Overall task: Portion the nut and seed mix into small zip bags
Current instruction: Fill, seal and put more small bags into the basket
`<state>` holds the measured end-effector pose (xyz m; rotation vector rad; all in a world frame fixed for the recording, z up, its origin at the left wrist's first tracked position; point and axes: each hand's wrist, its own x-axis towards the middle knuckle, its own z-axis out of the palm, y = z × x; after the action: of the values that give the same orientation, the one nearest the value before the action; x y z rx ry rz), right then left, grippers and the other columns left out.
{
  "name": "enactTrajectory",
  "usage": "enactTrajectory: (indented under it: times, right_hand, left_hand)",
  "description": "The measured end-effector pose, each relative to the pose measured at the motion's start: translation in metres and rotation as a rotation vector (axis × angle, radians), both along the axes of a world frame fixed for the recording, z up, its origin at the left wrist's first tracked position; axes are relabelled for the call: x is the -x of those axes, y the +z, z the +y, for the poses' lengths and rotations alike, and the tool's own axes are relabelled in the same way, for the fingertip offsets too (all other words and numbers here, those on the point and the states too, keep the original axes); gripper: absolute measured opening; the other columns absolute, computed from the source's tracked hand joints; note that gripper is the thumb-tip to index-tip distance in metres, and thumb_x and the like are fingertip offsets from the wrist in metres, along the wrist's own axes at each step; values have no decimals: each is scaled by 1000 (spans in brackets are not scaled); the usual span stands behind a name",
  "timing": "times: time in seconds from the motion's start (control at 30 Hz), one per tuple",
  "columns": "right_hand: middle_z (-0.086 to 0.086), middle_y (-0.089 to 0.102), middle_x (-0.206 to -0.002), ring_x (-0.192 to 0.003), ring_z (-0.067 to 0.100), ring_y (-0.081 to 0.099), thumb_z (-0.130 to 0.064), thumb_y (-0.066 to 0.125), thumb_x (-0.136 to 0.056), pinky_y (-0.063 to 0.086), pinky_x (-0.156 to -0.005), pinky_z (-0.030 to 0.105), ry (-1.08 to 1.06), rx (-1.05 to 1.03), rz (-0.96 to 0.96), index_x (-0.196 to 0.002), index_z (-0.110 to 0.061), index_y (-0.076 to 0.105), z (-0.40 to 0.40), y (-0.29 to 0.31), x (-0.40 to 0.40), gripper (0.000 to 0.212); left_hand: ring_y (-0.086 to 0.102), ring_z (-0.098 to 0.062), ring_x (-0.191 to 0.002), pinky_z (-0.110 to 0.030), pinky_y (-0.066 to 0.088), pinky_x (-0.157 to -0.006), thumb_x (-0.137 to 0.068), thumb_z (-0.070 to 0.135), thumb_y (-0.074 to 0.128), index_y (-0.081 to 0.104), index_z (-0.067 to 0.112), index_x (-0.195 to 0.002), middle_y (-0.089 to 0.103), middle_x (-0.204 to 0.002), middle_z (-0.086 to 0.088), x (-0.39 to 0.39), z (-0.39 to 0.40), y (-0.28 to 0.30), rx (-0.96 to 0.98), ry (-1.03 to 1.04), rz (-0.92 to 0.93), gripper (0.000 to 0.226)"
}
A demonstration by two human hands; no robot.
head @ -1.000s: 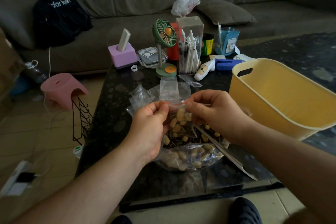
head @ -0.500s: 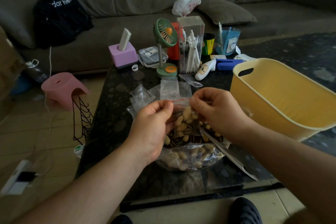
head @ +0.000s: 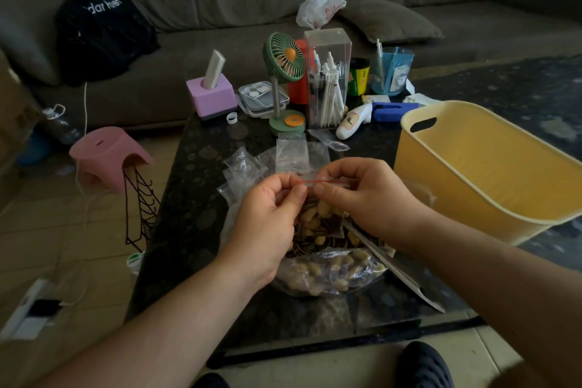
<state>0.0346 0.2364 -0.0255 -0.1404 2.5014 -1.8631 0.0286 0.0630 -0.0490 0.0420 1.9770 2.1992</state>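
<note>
A small clear zip bag [head: 318, 214] with a red seal strip holds pale nuts and dark seeds. It hangs above the middle of the black table. My left hand [head: 267, 224] pinches the left end of its seal. My right hand [head: 365, 195] pinches the seal's right part, fingertips pressed along the strip. Under both hands lies a large clear bag of nut and seed mix [head: 330, 268], open at the top. Several empty small zip bags [head: 291, 153] lie just beyond my hands.
A yellow plastic tub [head: 491, 173] stands at the table's right edge, close to my right wrist. At the back stand a green desk fan [head: 285, 85], a clear pen box [head: 327, 79], a purple block and cups. A pink stool [head: 107, 154] and cables lie on the floor left.
The small bag's top has been drawn closed: my fingers have come together along the red seal, and the bag has risen slightly.
</note>
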Motion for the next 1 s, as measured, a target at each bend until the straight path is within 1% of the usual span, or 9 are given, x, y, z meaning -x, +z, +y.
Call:
enactTrajectory:
  times: [0.1,0.3,0.37,0.4,0.5,0.57,0.63,0.8,1.0]
  right_hand:
    - [1,79,-86,-80,15,77,-18,75,-94,62,-73,25,8,-32,17,-96,-19,75,0,-1,0,2]
    - [-1,78,-84,-78,12,76,-20,72,-97,63,-75,27,38,-129,34,-93,-21,74,-4,0,1,5]
    - [-1,77,-81,-76,11,75,-20,71,-98,62,-73,26,29,-142,43,-91,-21,73,-5,-1,1,7]
    - [0,76,-79,-74,12,75,-19,71,-98,62,-72,26,19,-131,39,-90,-21,72,-5,-1,1,8]
    - [5,77,-78,-74,19,75,-17,70,-98,63,-72,27,-8,-56,25,-91,-18,73,-3,-1,1,7]
    - [8,77,-80,-76,22,76,-16,71,-98,63,-73,27,-19,-24,17,-93,-16,74,-2,-1,1,5]
    - [7,78,-83,-79,22,77,-16,71,-97,64,-75,28,-10,-11,7,-95,-14,74,-2,-1,1,4]
    - [2,79,-90,-86,14,77,-21,73,-95,63,-81,28,1,-2,-16,-100,-14,75,-3,-1,1,9]
    - [1,79,-88,-85,12,77,-20,74,-94,62,-78,25,-2,1,-17,-97,-14,75,-4,-1,1,6]
  left_hand:
    - [77,-24,-97,-39,63,-90,-107,7,56,70,13,-102,80,-99,-12,0,0,0,26,12,19,16]
    - [73,-20,-87,-39,64,-84,-108,10,57,67,16,-99,76,-97,-14,0,1,-1,145,51,75,15]
    - [72,-17,-84,-38,63,-82,-107,10,58,67,17,-99,76,-91,-8,1,1,-1,148,59,92,14]
    - [72,-15,-83,-35,63,-80,-107,10,59,68,18,-98,76,-88,-3,1,1,0,139,62,97,15]
    - [76,-12,-89,-27,62,-80,-106,12,61,71,19,-103,79,-92,0,1,1,2,105,36,95,13]
    - [78,-13,-95,-27,61,-83,-106,13,61,73,17,-107,80,-97,0,0,0,2,92,3,88,13]
    - [78,-14,-95,-27,61,-83,-106,14,61,74,16,-107,81,-97,-1,0,-1,2,96,4,101,13]
    - [78,-16,-93,-33,62,-85,-107,17,61,74,18,-103,80,-95,-1,2,-2,0,130,31,156,14]
    - [77,-20,-95,-50,62,-94,-108,20,59,73,20,-102,79,-95,-3,4,-3,-2,175,29,217,14]
